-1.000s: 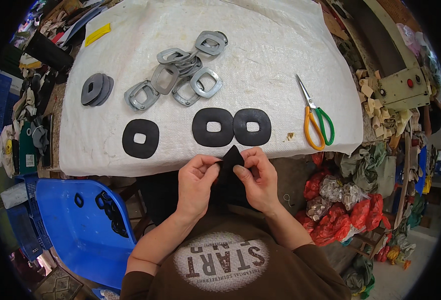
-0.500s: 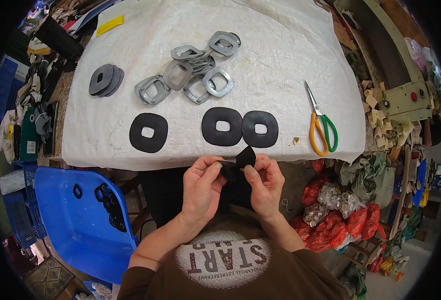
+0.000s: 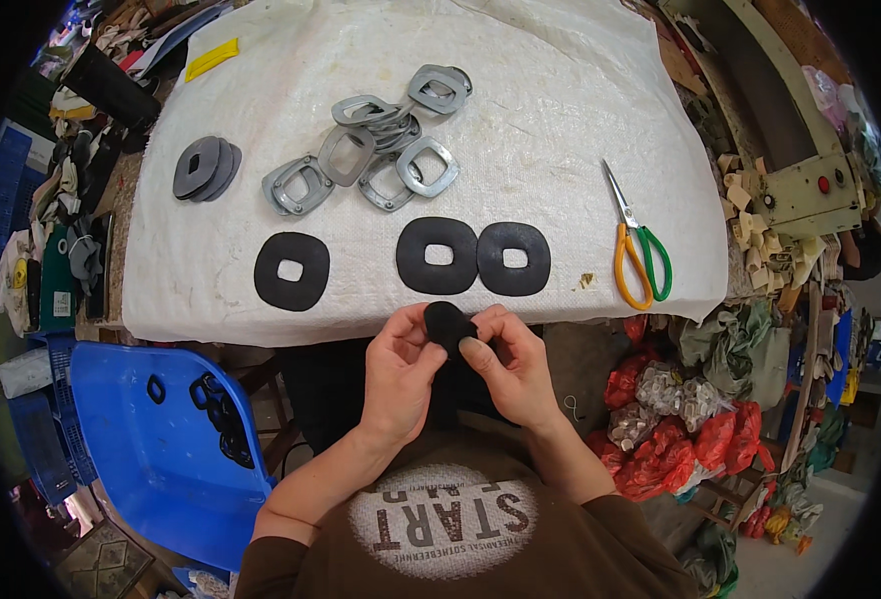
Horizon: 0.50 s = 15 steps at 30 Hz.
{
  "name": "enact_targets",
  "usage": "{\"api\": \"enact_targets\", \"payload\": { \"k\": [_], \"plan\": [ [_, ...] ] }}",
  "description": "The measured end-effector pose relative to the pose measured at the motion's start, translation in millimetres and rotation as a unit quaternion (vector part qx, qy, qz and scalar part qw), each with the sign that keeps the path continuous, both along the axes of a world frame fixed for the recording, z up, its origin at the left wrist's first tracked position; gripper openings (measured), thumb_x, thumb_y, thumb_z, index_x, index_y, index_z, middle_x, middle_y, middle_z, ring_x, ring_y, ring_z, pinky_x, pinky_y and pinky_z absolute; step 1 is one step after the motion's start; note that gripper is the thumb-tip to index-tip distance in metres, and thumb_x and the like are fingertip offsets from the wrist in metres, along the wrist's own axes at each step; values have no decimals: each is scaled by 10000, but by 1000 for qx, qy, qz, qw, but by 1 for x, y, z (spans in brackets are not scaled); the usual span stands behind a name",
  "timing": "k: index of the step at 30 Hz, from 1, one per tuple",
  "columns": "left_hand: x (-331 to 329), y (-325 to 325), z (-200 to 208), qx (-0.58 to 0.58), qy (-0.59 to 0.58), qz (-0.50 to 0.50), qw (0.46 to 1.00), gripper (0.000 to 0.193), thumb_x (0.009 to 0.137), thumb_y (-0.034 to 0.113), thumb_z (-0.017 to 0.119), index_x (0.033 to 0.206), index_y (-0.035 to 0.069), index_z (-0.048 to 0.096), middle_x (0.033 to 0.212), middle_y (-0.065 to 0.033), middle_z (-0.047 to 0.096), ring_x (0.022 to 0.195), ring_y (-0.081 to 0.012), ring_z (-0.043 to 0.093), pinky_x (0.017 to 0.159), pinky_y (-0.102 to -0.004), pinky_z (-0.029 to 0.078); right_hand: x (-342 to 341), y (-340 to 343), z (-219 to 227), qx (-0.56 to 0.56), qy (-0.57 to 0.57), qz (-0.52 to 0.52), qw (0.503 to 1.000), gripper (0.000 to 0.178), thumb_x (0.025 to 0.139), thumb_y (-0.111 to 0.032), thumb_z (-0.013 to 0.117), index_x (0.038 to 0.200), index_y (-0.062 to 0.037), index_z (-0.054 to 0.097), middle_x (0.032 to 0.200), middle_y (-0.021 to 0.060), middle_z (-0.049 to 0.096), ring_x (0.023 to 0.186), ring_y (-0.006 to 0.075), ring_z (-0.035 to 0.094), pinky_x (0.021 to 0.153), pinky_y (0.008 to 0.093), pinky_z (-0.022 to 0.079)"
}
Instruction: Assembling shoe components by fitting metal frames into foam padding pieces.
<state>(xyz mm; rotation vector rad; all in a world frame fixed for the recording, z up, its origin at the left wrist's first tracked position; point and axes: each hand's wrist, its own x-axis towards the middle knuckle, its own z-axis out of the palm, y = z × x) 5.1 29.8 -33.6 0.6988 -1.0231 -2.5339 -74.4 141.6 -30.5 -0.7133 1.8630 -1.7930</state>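
Note:
Between my two hands, just off the table's near edge, is a black flexible piece point(image 3: 446, 325), folded or bent; its full shape is hidden by my fingers. My left hand point(image 3: 401, 364) pinches its left side, and my right hand point(image 3: 505, 359) grips its right side with thumb and fingers. On the white cloth point(image 3: 550, 100) ahead lie three flat black rounded-square pads with square center holes: one on the left point(image 3: 292, 289), one in the middle point(image 3: 417, 255) and one touching it on the right point(image 3: 531, 260).
Grey metal frames point(image 3: 427, 180) lie heaped beyond the pads. A stack of grey pads point(image 3: 194, 178) sits at left, scissors point(image 3: 632, 250) with orange and green handles at right. A blue tub point(image 3: 171, 449) holding black rings stands lower left. Red and clear plastic bags point(image 3: 660, 449) fill the lower right.
My hands have drawn closer together and slightly left. The black piece, earlier sticking up near my right fingers, now shows as a rounded fold between both hands.

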Motion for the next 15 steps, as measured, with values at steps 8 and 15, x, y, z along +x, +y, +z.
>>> {"api": "enact_targets", "payload": {
  "k": [8,15],
  "plan": [
    [6,-19,-10,113,23,-13,993,226,792,-67,594,1002,14,577,903,-31,603,815,-87,573,750,-227,455,6,10,8,-90,-52,31,994,83,831,-20,573,789,-14,502,896,74,497,789,123,459,667,235,365],
    [6,-21,8,220,115,-29,968,348,839,16,586,1171,55,487,959,-29,593,901,-110,562,832,-274,430,9,3,5,-200,-37,-47,978,65,867,-7,543,858,-27,481,941,89,511,799,102,459,708,219,377]
  ]
}}
